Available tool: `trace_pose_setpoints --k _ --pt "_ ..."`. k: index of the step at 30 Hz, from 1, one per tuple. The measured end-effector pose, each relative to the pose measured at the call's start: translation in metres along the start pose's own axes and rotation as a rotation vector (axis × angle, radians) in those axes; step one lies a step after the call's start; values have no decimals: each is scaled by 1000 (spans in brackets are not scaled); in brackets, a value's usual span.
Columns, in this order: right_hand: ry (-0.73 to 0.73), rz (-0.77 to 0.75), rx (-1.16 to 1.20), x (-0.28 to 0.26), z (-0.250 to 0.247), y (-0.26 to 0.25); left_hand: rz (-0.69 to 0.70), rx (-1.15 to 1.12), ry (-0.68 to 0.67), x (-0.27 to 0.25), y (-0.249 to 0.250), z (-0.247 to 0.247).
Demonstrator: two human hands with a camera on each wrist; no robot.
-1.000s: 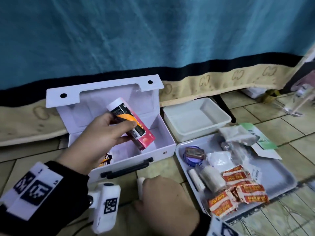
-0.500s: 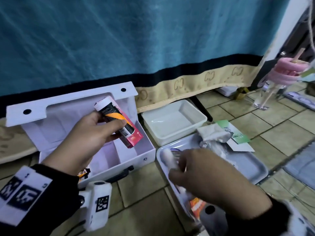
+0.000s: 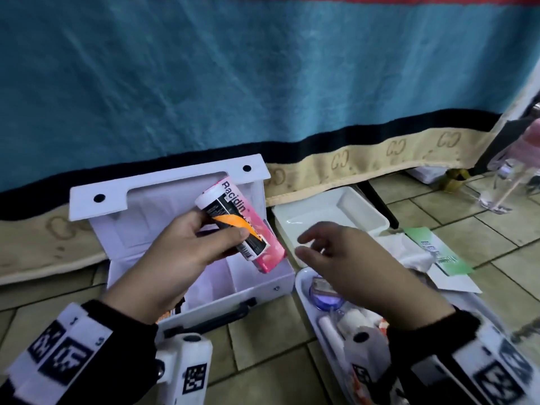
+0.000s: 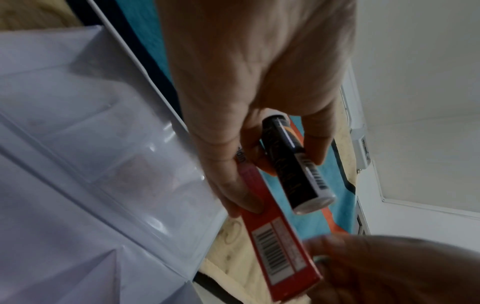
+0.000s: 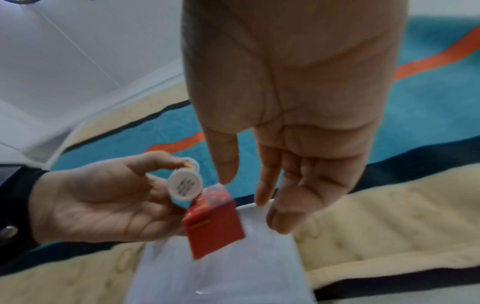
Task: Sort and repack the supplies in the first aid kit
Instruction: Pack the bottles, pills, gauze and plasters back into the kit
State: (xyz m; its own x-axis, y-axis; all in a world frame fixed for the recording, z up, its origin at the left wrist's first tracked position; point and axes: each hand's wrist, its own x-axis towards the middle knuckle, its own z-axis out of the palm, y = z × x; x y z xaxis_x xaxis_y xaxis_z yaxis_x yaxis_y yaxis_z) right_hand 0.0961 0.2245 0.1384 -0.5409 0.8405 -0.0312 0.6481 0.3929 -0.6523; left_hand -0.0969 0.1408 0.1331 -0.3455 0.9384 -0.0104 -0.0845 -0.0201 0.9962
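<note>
My left hand grips a black-and-orange tube together with a pink box, both held above the open white first aid case. The tube lies against the box in the left wrist view, and both show end-on in the right wrist view as tube and box. My right hand hovers empty with fingers spread just right of the box, above a grey tray that holds a blue round tin, rolled bandages and orange packets.
An empty white bin stands behind the tray. White gauze and a green leaflet lie to its right on the tiled floor. A blue blanket hangs behind everything. A clear bottle stands at far right.
My right hand let go of the white roll over the tray and rose toward the pink box, fingers spread. The left hand kept the tube and box over the case.
</note>
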Motion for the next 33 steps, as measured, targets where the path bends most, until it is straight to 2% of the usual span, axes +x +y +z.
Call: trace_pose_setpoints --k 2,4,8,9,12,14,16,17,22,25,30,33 --pt "-83 -92 194 10 13 -24 25 -80 8 -8 6 -8" --pt "-169 -158 285 20 30 -43 62 -94 35 -16 12 -20" --pt "-206 -109 475 39 65 -68 52 -83 178 -32 12 -58" --pt "-175 -116 423 43 71 -73 32 -44 238 -36 9 -69" --pt "-75 -207 65 53 86 -81 -12 198 440 -51 1 -97" --pt "-64 -277 -127 56 98 -85 -21 447 484 -60 -4 -107" --pt "-77 -337 -237 57 111 -86 -2 748 472 -69 -10 -109" --pt "-95 -358 -278 57 118 -85 13 829 463 -72 -12 -109" --pt "-208 -428 -408 60 147 -74 8 1101 399 -70 -28 -104" --pt "-297 -434 -374 65 155 -69 -67 1304 297 -64 -36 -99" --pt "-317 -381 -314 73 157 -60 -109 1370 304 -57 -42 -92" --pt "-337 -365 -322 72 158 -61 -64 1387 249 -58 -45 -97"
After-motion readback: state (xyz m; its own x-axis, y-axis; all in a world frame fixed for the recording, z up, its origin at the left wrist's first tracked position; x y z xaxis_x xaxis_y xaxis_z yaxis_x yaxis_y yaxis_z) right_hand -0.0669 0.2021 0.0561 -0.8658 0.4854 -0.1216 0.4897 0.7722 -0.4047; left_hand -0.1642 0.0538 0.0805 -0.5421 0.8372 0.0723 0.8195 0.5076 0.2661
